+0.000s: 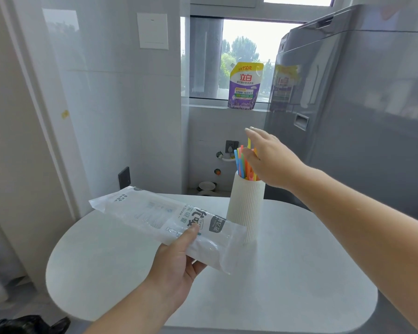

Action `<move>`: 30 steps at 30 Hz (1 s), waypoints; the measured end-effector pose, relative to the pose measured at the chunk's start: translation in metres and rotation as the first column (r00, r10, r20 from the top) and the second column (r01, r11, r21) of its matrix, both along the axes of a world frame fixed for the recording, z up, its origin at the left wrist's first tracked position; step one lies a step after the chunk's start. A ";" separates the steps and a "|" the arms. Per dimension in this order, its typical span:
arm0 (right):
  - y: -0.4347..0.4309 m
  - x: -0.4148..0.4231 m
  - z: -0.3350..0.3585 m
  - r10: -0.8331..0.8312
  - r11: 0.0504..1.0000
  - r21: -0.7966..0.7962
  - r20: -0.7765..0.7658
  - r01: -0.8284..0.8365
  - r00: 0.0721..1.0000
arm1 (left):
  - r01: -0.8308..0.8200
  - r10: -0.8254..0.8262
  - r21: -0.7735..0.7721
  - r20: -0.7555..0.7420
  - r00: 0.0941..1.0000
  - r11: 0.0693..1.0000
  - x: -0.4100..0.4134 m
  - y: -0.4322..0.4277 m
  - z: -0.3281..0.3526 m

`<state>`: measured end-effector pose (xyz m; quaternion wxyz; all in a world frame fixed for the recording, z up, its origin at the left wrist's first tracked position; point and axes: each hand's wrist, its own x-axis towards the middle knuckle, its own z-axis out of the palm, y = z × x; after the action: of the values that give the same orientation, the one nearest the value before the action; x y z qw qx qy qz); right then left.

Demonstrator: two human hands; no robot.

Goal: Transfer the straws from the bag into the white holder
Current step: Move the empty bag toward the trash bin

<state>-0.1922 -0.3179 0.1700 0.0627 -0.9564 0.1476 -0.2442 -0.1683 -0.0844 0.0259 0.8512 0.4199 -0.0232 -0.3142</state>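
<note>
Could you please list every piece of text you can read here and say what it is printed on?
"立白" – pouch on the windowsill.
"150克" – top of that pouch.
"Drink" – bag.
"Straw" – same bag.
Unreadable: the pouch's small print, the bag's other print, the yellow sticker on the grey appliance.

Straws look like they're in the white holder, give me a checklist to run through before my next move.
1. Upright white holder on the table: ok.
2. Coloured straws standing in the holder, tops above its rim: ok.
3. Open right hand beside the straws, gripping nothing: ok.
4. Hold on the bag: left hand grips it, thumb on top: ok.
5. Emptied bag: cannot tell; no coloured straws show through it.
6. Gap between bag end and holder: cannot tell; they overlap in view.
</note>
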 end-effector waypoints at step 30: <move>0.084 -0.086 -0.090 -0.078 0.585 0.809 -0.018 0.060 0.997 | 0.123 -0.125 0.037 0.063 0.990 0.992 0.003 0.039 0.009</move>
<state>-0.2780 -0.2343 0.0804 0.4817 -0.8149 0.2787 -0.1620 -0.1651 -0.0450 0.0347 0.8218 0.4415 -0.0717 -0.3529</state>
